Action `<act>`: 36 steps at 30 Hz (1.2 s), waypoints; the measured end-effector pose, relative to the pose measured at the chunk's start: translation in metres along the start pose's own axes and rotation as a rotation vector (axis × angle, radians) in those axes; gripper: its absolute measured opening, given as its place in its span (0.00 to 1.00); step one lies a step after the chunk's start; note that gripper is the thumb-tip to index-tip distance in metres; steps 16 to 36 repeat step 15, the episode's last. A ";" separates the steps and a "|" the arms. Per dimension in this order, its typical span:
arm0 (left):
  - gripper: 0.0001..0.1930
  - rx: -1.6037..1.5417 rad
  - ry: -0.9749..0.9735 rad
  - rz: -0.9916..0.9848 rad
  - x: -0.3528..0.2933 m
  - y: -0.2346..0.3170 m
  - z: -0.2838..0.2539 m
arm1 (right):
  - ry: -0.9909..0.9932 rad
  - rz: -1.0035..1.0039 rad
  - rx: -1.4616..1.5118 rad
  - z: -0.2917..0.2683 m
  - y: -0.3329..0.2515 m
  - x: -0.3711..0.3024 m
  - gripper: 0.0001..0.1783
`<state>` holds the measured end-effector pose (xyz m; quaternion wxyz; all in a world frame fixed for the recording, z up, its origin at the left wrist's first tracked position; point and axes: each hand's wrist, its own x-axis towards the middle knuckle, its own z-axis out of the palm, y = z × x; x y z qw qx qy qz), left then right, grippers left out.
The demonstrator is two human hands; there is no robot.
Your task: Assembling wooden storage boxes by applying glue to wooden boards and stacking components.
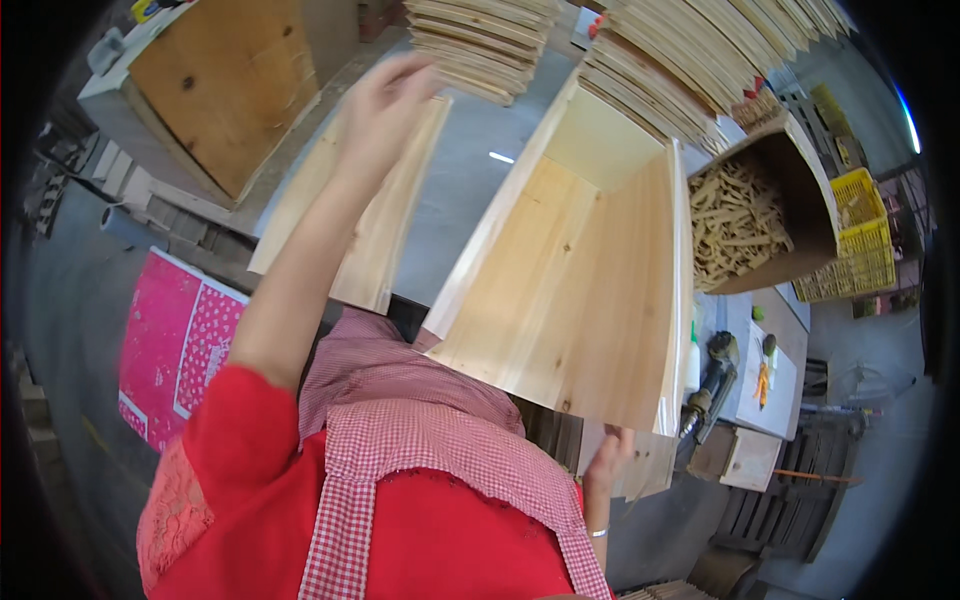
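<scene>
A wooden box (570,290) of pale boards, its open inside facing me, lies in front of me with its near end at my waist. At its near right corner is my right hand (608,458), fingers closed against the edge and partly hidden beneath the box. My left hand (385,95) is raised at the far left, over the end of a pale wooden board (385,235). Its fingers are apart, slightly blurred, and hold nothing I can see.
Stacks of thin wooden boards (480,45) stand at the back. To the right are a carton (810,190) of wood strips (735,220), a power tool (715,375) and a yellow crate (850,240). A wooden cabinet (225,90) and a pink sheet (165,330) are on the left.
</scene>
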<state>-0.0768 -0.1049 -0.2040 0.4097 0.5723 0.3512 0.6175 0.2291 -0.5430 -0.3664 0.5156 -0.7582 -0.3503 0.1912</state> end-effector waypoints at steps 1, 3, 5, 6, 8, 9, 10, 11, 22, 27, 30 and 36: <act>0.11 0.002 0.200 -0.078 -0.036 0.007 -0.031 | 0.046 -0.077 -0.044 0.004 -0.018 -0.002 0.24; 0.09 0.175 0.387 -0.160 -0.110 -0.012 -0.103 | 0.133 -0.166 -0.125 -0.001 -0.067 -0.005 0.27; 0.13 0.086 0.548 -0.636 -0.178 -0.030 -0.146 | 0.255 -0.244 -0.190 -0.016 -0.074 0.020 0.27; 0.15 -0.171 0.582 -0.850 -0.205 -0.046 -0.160 | 0.335 -0.321 -0.221 -0.021 -0.075 0.032 0.26; 0.22 -0.575 0.596 -1.108 -0.218 -0.055 -0.163 | 0.493 -0.355 -0.060 -0.005 -0.115 0.046 0.26; 0.27 -0.714 0.601 -1.159 -0.214 -0.054 -0.155 | 0.470 -0.369 -0.029 -0.010 -0.114 0.058 0.26; 0.34 -0.886 0.464 -0.998 -0.213 -0.059 -0.152 | 0.461 -0.379 -0.025 -0.008 -0.123 0.064 0.26; 0.34 -0.893 0.470 -0.989 -0.210 -0.063 -0.150 | 0.443 -0.414 0.020 -0.006 -0.134 0.070 0.25; 0.36 -0.825 0.464 -0.698 -0.191 -0.042 -0.132 | 0.425 -0.535 0.013 -0.017 -0.168 0.072 0.24; 0.36 -0.825 0.464 -0.698 -0.191 -0.042 -0.132 | 0.425 -0.535 0.013 -0.017 -0.168 0.072 0.24; 0.36 -0.825 0.464 -0.698 -0.191 -0.042 -0.132 | 0.425 -0.535 0.013 -0.017 -0.168 0.072 0.24; 0.36 -0.825 0.464 -0.698 -0.191 -0.042 -0.132 | 0.425 -0.535 0.013 -0.017 -0.168 0.072 0.24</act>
